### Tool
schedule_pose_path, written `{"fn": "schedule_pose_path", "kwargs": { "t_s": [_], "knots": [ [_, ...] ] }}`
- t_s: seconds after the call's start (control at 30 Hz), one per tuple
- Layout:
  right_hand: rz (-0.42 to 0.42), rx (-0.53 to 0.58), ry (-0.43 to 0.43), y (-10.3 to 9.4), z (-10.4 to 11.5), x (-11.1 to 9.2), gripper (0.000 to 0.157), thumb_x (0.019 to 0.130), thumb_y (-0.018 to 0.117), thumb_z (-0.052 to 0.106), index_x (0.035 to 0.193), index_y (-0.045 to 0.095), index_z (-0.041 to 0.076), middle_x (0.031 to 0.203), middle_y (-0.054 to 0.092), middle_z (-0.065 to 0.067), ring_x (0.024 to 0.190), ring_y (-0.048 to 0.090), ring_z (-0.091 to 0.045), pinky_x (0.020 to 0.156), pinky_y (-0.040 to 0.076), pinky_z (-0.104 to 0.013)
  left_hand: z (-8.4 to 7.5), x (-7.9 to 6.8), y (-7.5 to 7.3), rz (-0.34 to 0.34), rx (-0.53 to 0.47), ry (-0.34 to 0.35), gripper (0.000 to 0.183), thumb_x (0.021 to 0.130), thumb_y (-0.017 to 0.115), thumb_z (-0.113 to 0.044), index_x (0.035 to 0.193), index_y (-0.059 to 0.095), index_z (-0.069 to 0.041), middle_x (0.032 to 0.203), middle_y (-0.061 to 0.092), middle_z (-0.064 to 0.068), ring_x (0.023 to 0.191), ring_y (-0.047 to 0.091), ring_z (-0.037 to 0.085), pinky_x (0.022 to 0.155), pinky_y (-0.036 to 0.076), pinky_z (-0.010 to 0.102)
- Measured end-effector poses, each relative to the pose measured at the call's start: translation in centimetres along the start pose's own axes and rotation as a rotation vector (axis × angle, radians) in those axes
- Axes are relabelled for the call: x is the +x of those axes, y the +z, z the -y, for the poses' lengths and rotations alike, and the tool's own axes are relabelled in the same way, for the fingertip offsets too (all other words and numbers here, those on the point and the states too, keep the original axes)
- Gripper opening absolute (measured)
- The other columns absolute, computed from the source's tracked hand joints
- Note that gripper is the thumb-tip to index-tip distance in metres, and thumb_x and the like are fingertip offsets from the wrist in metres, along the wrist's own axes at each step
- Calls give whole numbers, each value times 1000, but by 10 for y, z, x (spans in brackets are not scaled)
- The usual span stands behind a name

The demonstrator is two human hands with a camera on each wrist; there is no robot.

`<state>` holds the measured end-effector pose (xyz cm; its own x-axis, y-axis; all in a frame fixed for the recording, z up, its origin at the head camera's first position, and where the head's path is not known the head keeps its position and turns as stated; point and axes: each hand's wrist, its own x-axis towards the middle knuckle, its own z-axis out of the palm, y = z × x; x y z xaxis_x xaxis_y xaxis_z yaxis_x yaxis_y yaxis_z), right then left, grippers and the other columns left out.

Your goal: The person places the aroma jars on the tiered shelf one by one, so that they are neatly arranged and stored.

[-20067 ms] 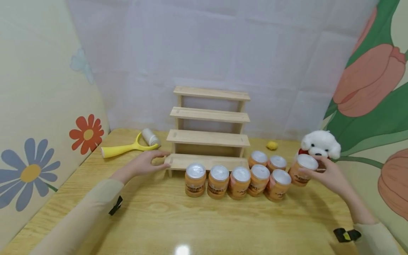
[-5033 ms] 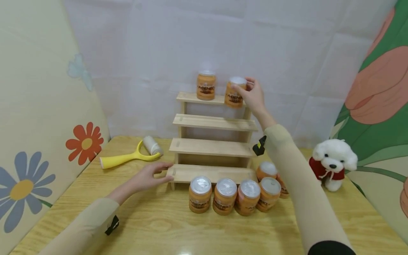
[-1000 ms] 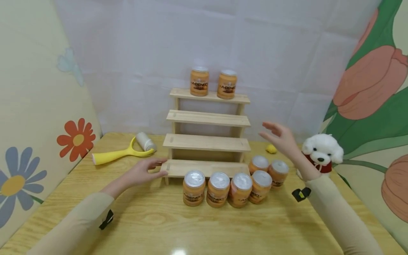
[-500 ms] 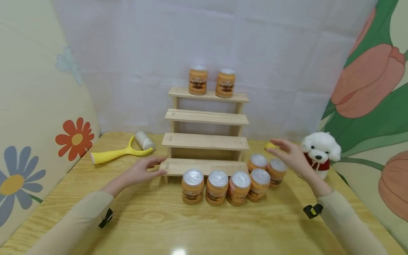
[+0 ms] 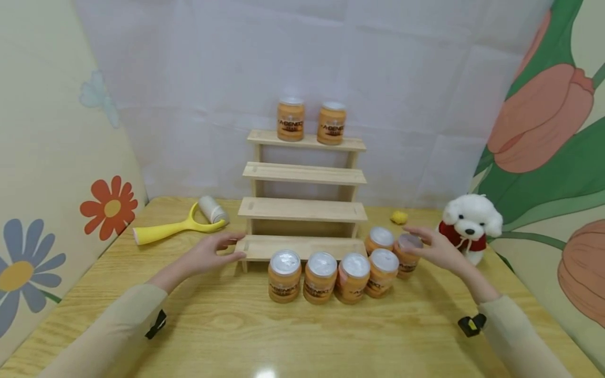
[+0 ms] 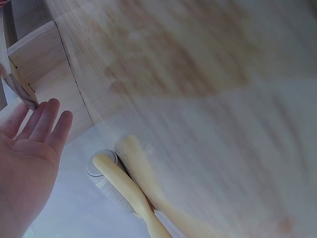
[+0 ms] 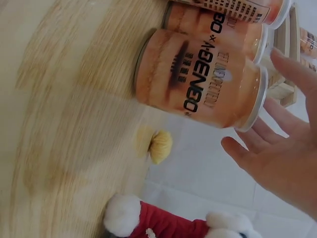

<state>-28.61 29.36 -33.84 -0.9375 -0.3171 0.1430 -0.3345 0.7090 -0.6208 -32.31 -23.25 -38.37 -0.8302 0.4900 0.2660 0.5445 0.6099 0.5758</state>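
Note:
A wooden four-step stand [image 5: 302,210] is at the middle back, bearing two orange cans, a left can [image 5: 290,119] and a right can [image 5: 331,124], on its top step. My left hand [image 5: 210,257] is at the left end of the lowest step; in the left wrist view its fingertips meet the step's corner, palm open. My right hand [image 5: 439,249] is over the rightmost can [image 7: 200,79] of a group on the table. Its thumb and fingers are spread about the silver lid, with the palm off the can. Several more orange cans [image 5: 320,281] stand upright before the lowest step.
Behind the right-hand cans lies a small yellow ball-like thing [image 5: 399,217]. A white toy dog [image 5: 470,226] in red sits at the right. On the left, a yellow Y-shaped handle [image 5: 175,229] lies against a grey cylinder [image 5: 212,210]. A white cloth hangs behind.
Since 5 seconds ago the right hand has set the second can on the top step and let go. Over the last second it has come down to the rightmost can. The left hand has stayed.

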Motion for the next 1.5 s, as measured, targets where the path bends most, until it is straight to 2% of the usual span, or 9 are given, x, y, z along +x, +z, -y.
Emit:
{"fn": "schedule_pose_path", "kwargs": {
  "t_s": [0.2,0.3,0.47,0.67,0.8,0.93,1.2,1.5],
  "knots": [
    [41,10,-54,-3,-8,-3,57,91,62,19,139,40,-3,142,39,-28,126,39,-47,99,41,-60,-1,-1,0,-36,5,27,52,86,68,-27,126,55,3,126,58,22,110,59,38,92,51,51],
    [37,1,-39,-3,-7,-4,58,91,63,22,139,41,-2,141,40,-27,123,43,-47,93,47,-56,0,-1,0,-33,3,22,53,86,68,-28,127,55,3,126,58,22,110,59,38,92,51,50],
    [-14,-74,3,-1,-5,-2,61,87,68,28,136,46,0,136,46,-26,113,52,-44,84,53,-49,1,-1,-1,-13,1,-1,54,87,67,-29,129,53,2,129,56,22,113,57,38,94,50,50],
    [-43,-102,33,5,-7,0,70,85,69,34,138,42,-1,133,46,-28,109,52,-42,82,53,-49,2,-1,-1,-17,4,7,52,88,67,-27,128,54,3,128,57,22,112,58,38,94,50,50],
    [-7,-84,116,9,-10,-1,80,83,69,43,142,35,-1,135,46,-27,116,50,-42,86,52,-50,2,-2,-2,-15,0,6,52,88,67,-27,128,54,3,128,56,23,112,58,39,94,50,51],
    [3,-80,165,11,-13,-3,79,84,67,46,139,37,-1,130,51,-25,116,51,-41,87,52,-48,1,-1,-2,-11,1,-6,54,87,67,-29,129,53,3,129,56,22,113,57,38,95,50,50],
    [-55,-132,133,10,-14,-7,72,82,69,45,132,48,-2,121,58,-22,106,57,-36,80,55,-43,0,-1,-1,-9,2,-3,53,88,67,-29,128,53,3,128,56,23,113,57,39,94,50,50],
    [-67,-144,148,3,-6,-16,69,79,73,44,125,52,-3,112,62,-20,99,60,-31,73,55,-37,-1,-1,0,1,-2,-9,54,88,66,-29,129,53,3,129,56,22,113,57,38,96,49,50]
  ]
}}
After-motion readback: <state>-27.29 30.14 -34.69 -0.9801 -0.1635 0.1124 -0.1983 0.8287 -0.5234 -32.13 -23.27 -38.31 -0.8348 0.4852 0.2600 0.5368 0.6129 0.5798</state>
